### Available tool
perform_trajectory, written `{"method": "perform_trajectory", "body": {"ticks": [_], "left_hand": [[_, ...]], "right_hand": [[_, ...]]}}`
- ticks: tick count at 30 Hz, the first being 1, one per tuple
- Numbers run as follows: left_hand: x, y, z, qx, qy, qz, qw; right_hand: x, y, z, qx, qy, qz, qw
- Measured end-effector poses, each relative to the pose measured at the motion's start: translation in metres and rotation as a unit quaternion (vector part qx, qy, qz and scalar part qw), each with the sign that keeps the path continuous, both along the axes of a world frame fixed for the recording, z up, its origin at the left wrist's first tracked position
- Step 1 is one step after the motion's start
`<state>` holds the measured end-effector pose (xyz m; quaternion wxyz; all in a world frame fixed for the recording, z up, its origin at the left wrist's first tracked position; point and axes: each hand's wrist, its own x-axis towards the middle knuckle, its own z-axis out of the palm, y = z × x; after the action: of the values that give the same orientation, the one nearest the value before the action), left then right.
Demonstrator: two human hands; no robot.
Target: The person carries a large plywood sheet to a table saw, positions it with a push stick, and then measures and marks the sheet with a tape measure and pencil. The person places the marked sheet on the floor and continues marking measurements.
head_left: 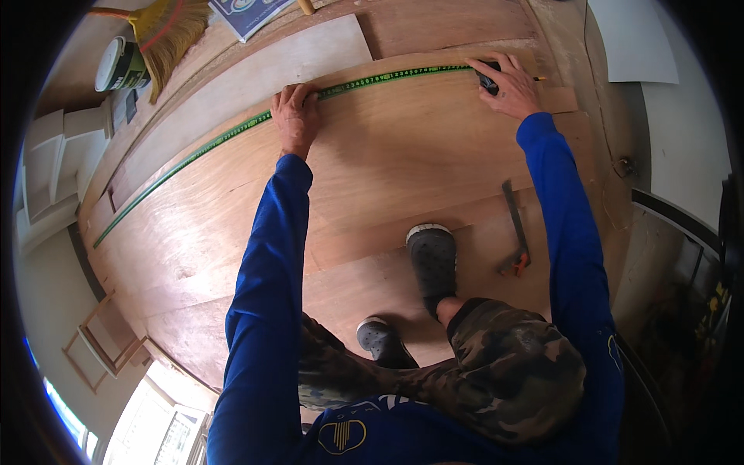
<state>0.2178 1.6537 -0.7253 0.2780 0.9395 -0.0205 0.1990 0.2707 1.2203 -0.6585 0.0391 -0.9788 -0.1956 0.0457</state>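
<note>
A long green tape measure blade point(399, 75) is drawn out across a wide plywood sheet point(387, 147), along its far edge. My left hand point(296, 118) is closed on the blade near its middle, its fingers curled over it against the wood. At the blade's right end, my right hand point(510, 87) grips the dark tape measure case point(488, 78). Just right of that hand a thin pencil-like stick point(540, 78) pokes out; whether the hand holds it is unclear. The blade's free end lies at the far left of the sheet.
A dark bar tool with an orange handle point(518, 262) lies near my shoes point(432, 256). Beyond the sheet are a pale board point(325, 50), a straw broom point(167, 39) and a bucket point(116, 63). White panels point(632, 46) stand at the right.
</note>
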Motion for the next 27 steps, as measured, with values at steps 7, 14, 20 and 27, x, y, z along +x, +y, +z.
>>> {"method": "perform_trajectory", "body": {"ticks": [7,14,20,27], "left_hand": [[0.006,0.008,0.004,-0.020,0.054,-0.023,0.998],[0.012,0.012,0.006,-0.023,0.132,-0.004,0.991],[0.019,0.015,0.003,-0.056,0.162,-0.014,0.985],[0.019,-0.009,0.015,0.047,0.124,-0.022,0.991]], "right_hand": [[0.003,-0.011,-0.003,0.044,-0.009,-0.007,0.999],[0.016,-0.061,-0.001,0.038,0.002,-0.079,0.996],[0.010,-0.093,-0.005,0.019,-0.029,-0.118,0.992],[0.004,-0.091,-0.007,0.011,-0.040,-0.130,0.991]]}}
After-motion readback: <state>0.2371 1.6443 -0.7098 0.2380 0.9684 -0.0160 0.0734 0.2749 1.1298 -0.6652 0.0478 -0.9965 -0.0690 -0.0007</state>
